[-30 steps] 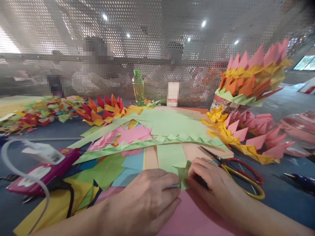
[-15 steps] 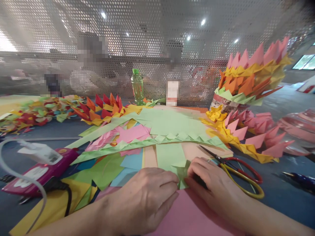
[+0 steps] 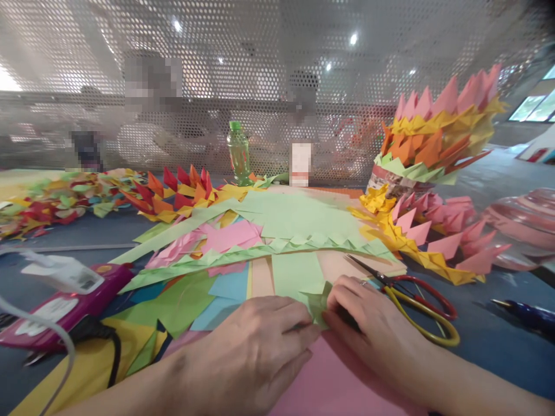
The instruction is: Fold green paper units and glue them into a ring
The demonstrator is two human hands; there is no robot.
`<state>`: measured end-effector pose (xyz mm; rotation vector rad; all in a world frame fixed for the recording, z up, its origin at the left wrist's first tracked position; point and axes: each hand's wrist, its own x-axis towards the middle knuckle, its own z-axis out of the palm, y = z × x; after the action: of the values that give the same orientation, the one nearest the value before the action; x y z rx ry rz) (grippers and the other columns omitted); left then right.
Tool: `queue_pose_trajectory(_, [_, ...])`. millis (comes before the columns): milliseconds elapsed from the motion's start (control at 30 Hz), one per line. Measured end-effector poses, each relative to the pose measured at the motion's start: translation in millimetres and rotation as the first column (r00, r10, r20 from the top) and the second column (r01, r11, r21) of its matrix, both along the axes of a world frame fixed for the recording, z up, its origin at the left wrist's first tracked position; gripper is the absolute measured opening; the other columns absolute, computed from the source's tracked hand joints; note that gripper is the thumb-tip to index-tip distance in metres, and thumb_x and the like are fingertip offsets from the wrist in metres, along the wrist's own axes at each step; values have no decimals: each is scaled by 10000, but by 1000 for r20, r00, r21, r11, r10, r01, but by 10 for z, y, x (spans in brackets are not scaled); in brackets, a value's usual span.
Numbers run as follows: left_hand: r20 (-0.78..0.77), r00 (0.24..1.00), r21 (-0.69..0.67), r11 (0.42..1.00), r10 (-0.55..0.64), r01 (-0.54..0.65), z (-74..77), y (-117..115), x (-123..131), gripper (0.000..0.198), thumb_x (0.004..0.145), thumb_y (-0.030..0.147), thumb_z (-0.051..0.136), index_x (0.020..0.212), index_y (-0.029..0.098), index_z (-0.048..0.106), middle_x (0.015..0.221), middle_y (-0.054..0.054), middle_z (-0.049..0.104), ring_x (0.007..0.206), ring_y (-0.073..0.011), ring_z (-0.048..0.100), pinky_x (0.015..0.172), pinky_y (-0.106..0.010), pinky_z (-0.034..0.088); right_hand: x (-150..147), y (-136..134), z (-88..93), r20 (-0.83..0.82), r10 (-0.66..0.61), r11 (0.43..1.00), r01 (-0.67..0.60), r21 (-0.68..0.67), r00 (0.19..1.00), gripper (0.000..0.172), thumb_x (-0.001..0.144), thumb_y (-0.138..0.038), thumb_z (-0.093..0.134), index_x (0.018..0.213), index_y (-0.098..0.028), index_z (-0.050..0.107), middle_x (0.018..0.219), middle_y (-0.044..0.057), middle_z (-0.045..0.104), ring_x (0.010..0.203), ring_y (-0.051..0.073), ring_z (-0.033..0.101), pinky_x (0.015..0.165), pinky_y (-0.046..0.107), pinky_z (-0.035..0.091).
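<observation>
A small folded piece of green paper point(image 3: 318, 299) stands up between my two hands, its lower part hidden by fingers. My right hand point(image 3: 373, 330) is closed, pinching that piece at its right side. From the left, my left hand point(image 3: 266, 342) has its fingers curled together, with the fingertips at the bottom of the same piece. Under both hands lies a pink paper sheet point(image 3: 329, 381). A pale green strip point(image 3: 297, 276) runs behind the folded piece. Scissors point(image 3: 405, 294) with red and yellow handles lie beside my right hand, blades closed.
A long green folded garland point(image 3: 260, 251) crosses the paper stack. At left sits a magenta power strip point(image 3: 65, 309) with cables. A tiered paper flower point(image 3: 433, 133), pink and yellow folded points point(image 3: 451, 248) and a pen point(image 3: 524, 315) are right. A green bottle point(image 3: 238, 153) stands behind.
My left fingertips have moved slightly right, covering more of the green piece's lower part. My right hand keeps its pinch. The whole view has shifted a little.
</observation>
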<state>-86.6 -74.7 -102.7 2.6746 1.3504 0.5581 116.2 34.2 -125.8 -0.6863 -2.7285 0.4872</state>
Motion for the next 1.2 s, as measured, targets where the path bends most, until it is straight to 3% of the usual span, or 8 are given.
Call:
queue_pose_trajectory(433, [19, 999, -110, 993, 51, -49, -13, -1, 35, 213, 995, 233, 483, 1129, 163, 632, 1020, -63, 590, 924, -217, 577, 802, -363, 507, 22, -1, -13, -4, -5, 999, 4, -51, 1000, 200, 952, -129, 538, 806, -222, 438, 859, 7, 524, 794, 189, 490, 684, 316, 372])
queue_pose_trajectory(600, [-14, 999, -91, 995, 39, -40, 47, 7, 58, 200, 995, 245, 492, 1091, 160, 646, 1000, -59, 592, 887, -210, 579, 780, -349, 514, 56, -16, 5, -85, -44, 992, 33, -119, 995, 196, 890, -119, 615, 848, -229, 458, 868, -10, 538, 808, 180, 509, 711, 314, 380])
queue_pose_trajectory(767, [-15, 999, -29, 999, 40, -40, 31, 0, 65, 208, 999, 248, 489, 1022, 143, 667, 1003, -70, 615, 888, -211, 605, 792, -352, 530, 82, 23, 71, -43, -88, 975, 78, -207, 995, 208, 848, -80, 611, 898, -238, 485, 902, -11, 569, 836, 183, 532, 717, 302, 405])
queue_pose_trajectory(1033, [-4, 999, 38, 998, 53, -53, -6, -45, 22, 221, 1001, 250, 488, 968, 143, 678, 1060, -79, 656, 907, -227, 654, 778, -370, 558, 153, 145, 108, -23, -54, 983, 49, -177, 998, 232, 858, -79, 600, 980, -241, 488, 1058, 21, 563, 1037, 216, 524, 867, 346, 442])
queue_pose_trajectory(1200, [8, 999, 45, 998, 47, -47, -37, -44, 5, 222, 996, 247, 499, 913, 145, 678, 1051, -77, 666, 903, -214, 666, 772, -353, 558, 177, 212, 47, -112, -49, 987, 31, -160, 993, 222, 967, -140, 477, 1155, -254, 504, 1198, 53, 563, 1174, 209, 512, 1001, 386, 424])
